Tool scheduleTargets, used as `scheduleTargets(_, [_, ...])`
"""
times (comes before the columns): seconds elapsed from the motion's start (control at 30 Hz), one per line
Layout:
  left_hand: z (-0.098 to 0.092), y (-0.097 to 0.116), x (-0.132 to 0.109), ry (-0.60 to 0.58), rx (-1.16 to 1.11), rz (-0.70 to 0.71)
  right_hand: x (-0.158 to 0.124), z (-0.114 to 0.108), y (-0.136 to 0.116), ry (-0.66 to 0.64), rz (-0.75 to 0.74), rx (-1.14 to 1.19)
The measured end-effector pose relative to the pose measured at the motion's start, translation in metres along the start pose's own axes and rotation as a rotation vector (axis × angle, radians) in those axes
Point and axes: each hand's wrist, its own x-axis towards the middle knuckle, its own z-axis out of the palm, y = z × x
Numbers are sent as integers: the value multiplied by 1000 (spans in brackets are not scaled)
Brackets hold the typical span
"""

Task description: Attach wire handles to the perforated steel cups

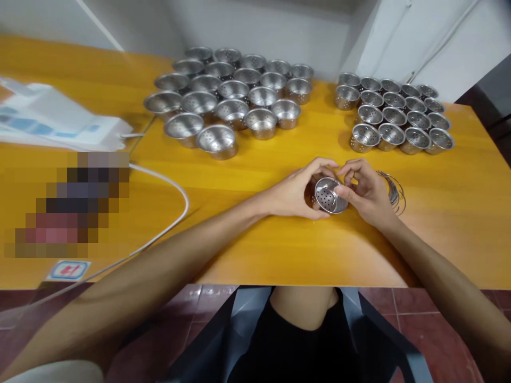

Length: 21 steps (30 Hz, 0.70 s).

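Cup in hand: the perforated steel cup [324, 196] is off to the person's right of body centre, between the two hands and tipped so that its mouth opens toward the person and somewhat to the right
Left hand: the left hand [297, 190] grips the cup from its left side, fingers round the far wall and thumb along the near wall
Right hand: the right hand [367, 189] is partly curled at the right of the cup, thumb across the rim, index finger bent above it; whether a thin piece is pinched there cannot be told
Key relation: the cup's mouth faces the right thumb, its short axis running back into the left palm; both hands are at the cup, the left enclosing it
Wire loops: a loose coil of thin wire loops [394, 192] lies on the table just beyond the right hand's outer side, nearer to that hand than to the left
Cup groups: upright cups stand in a left cluster [219, 141] and a right cluster [364, 139], both farther back than the hands
Table edges: the yellow tabletop [255, 260] runs to a front edge near the body; room remains on this near strip and left of the cup, up to the white cable [187, 205]
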Motion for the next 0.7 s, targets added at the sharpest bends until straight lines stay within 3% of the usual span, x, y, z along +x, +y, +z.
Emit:
scheduleTargets(0.17, [3, -3, 0, 140, 107, -28, 3, 0, -1, -22, 231, 200])
scheduleTargets(0.27, [1, -1, 1, 176, 118, -29, 5, -4, 1, -61, 289, 284])
scheduleTargets(0.57, [3, 2, 0, 185, 302, 34, 8, -3, 8, 58, 262, 233])
scheduleTargets(0.7, [-2, -6, 3, 303, 417, -41, 10, -9, 15, 160, 170, 75])
